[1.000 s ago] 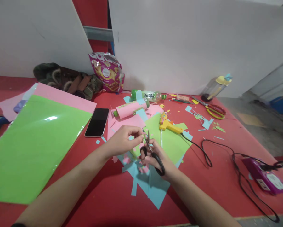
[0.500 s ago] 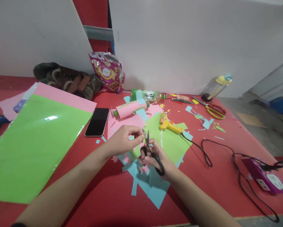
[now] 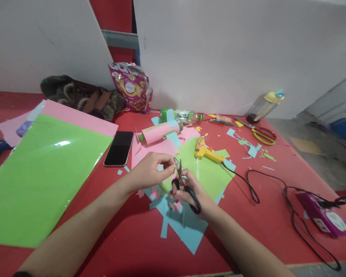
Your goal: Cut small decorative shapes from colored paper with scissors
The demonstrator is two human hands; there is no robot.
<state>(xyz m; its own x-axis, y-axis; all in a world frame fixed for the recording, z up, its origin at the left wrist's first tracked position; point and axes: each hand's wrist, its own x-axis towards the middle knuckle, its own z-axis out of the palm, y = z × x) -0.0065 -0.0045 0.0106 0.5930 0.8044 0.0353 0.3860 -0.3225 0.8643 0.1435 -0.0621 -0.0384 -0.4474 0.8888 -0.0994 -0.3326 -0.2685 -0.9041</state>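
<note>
My right hand (image 3: 191,188) is closed through the loops of a pair of black-handled scissors (image 3: 192,198), whose blades point up and away from me. Close to the blades, my left hand (image 3: 158,168) pinches a tiny pale green scrap at its fingertips; its exact shape is too small to make out. Below both hands lie a light blue sheet (image 3: 190,231), a light green sheet (image 3: 216,181) and many pink and blue paper cuttings. Just beyond them rests a yellow glue gun (image 3: 209,154). A tube wrapped in pink paper (image 3: 161,132) lies behind my left hand.
To the left are a black phone (image 3: 119,149) and a large green sheet in clear film (image 3: 51,173). A snack bag (image 3: 131,88), a green bottle (image 3: 181,116) and red-and-yellow-handled scissors (image 3: 263,136) stand or lie behind. A black cord runs to a purple power box (image 3: 324,217) at right.
Hardly anything differs. The scissors have shifted very slightly at my left fingertips, and their blades look a little more apart.
</note>
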